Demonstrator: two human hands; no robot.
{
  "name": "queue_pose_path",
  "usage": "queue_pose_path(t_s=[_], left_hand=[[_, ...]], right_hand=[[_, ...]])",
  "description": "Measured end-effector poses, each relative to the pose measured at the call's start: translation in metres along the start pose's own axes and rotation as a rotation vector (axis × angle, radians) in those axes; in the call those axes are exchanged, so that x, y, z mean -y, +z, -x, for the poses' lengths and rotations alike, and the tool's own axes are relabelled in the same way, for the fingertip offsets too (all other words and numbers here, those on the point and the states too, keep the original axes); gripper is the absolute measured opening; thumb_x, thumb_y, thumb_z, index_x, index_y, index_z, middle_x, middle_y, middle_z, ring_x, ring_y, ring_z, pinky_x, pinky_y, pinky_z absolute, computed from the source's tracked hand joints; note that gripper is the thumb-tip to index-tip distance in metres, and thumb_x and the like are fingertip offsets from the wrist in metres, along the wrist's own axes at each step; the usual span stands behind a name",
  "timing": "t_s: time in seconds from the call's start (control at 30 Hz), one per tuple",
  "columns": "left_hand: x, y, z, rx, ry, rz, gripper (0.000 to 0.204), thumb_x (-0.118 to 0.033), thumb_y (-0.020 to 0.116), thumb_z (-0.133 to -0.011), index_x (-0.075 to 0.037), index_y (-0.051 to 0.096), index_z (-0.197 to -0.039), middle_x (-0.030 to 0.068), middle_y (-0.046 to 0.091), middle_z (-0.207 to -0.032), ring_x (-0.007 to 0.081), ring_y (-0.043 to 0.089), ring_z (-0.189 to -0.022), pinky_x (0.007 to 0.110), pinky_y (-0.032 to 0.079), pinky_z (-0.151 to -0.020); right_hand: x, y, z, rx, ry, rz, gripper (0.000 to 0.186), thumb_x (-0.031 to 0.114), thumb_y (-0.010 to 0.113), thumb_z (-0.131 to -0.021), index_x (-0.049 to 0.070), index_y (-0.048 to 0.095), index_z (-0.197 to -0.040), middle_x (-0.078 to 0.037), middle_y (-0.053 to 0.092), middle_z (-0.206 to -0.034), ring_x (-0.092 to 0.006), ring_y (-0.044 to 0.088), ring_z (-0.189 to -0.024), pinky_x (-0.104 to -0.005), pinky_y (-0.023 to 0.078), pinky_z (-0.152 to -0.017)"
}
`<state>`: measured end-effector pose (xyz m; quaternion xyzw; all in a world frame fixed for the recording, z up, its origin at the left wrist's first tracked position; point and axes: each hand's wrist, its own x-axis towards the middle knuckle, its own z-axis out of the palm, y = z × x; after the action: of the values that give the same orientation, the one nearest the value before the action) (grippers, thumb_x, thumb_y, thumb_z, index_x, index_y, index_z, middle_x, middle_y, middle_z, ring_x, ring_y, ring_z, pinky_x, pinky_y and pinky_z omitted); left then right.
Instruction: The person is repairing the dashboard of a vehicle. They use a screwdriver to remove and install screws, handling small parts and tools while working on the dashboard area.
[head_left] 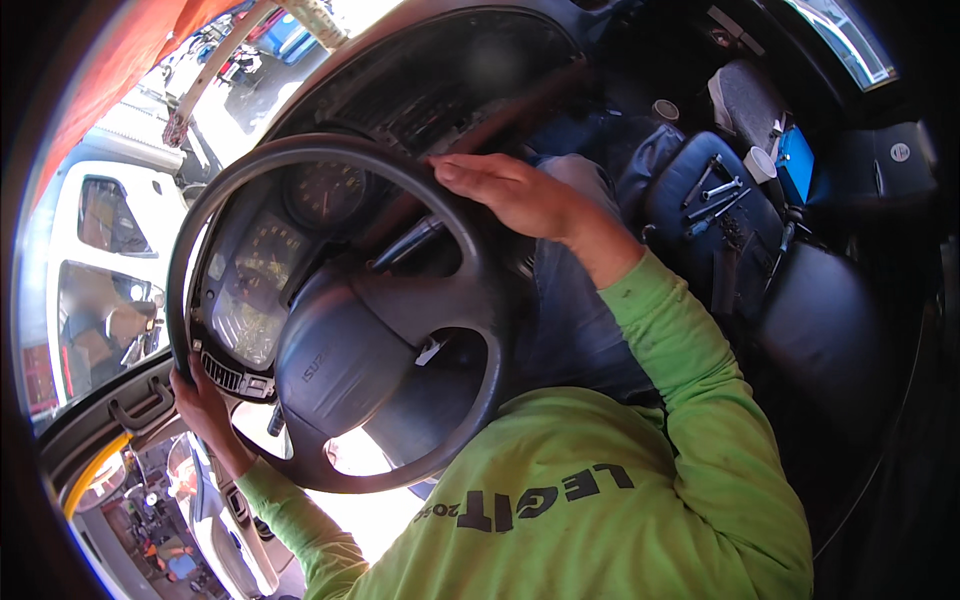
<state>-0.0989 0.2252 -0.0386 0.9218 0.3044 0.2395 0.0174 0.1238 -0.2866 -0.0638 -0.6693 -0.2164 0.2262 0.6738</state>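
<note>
In front of me is a large black steering wheel (pixel 462 462) with a wide centre hub. My left hand (pixel 207 412) is closed round the left side of its rim, with the fingers partly hidden behind it. At the upper right of the rim my right hand (pixel 520 195) lies with its fingers stretched out and held together. Their tips touch the rim, and nothing is gripped there. Behind the wheel are the instrument gauges (pixel 328 193) and a dark column stalk (pixel 410 243). Both forearms are in bright green sleeves.
Several wrenches and other hand tools (pixel 718 195) lie on the dark middle seat (pixel 690 160) to my right. Beside them are a white cup (pixel 759 165) and a blue box (pixel 796 165). The door (pixel 150 400) is at my left. A white vehicle (pixel 110 230) stands outside.
</note>
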Motion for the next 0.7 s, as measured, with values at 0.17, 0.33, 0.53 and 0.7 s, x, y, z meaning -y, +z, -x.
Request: queue_pose_path(t_s=[0.17,0.33,0.53,0.7], left_hand=[[0.021,0.001,0.007,0.067,-0.084,0.164,0.050,-0.047,0.063,-0.106,0.001,0.069,-0.117,0.0161,0.071,-0.084,0.0297,0.070,-0.074,0.043,0.053,-0.066],[0.051,0.005,-0.015,0.089,-0.002,0.015,0.049,-0.048,0.067,-0.104,0.000,0.070,-0.118,0.0141,0.073,-0.096,0.0284,0.071,-0.083,0.043,0.054,-0.074],[0.067,0.005,-0.024,0.154,-0.133,-0.057,0.066,-0.055,0.071,-0.098,0.000,0.067,-0.134,0.0206,0.074,-0.118,0.0342,0.072,-0.105,0.047,0.053,-0.092],[0.057,0.005,-0.041,0.186,-0.160,-0.122,0.077,-0.067,0.068,-0.096,0.000,0.067,-0.134,0.0224,0.073,-0.118,0.0363,0.070,-0.103,0.047,0.053,-0.088]], right_hand=[[-0.006,-0.131,0.085,-0.417,-0.035,0.118,0.063,0.055,0.052,-0.108,0.006,0.063,-0.145,-0.011,0.073,-0.126,-0.0187,0.070,-0.106,-0.0338,0.056,-0.091],[-0.045,-0.242,0.186,-0.805,0.186,0.456,0.052,0.039,0.069,-0.102,0.001,0.066,-0.138,-0.014,0.074,-0.121,-0.0216,0.071,-0.104,-0.0354,0.056,-0.091],[-0.103,-0.311,0.307,-0.965,0.560,0.854,0.051,0.033,0.074,-0.096,-0.001,0.067,-0.134,-0.022,0.072,-0.125,-0.0334,0.071,-0.111,-0.0417,0.055,-0.098],[-0.095,-0.368,0.408,-0.986,0.728,0.889,0.050,0.032,0.074,-0.096,0.003,0.067,-0.136,-0.024,0.072,-0.126,-0.0361,0.071,-0.114,-0.0443,0.055,-0.099]])
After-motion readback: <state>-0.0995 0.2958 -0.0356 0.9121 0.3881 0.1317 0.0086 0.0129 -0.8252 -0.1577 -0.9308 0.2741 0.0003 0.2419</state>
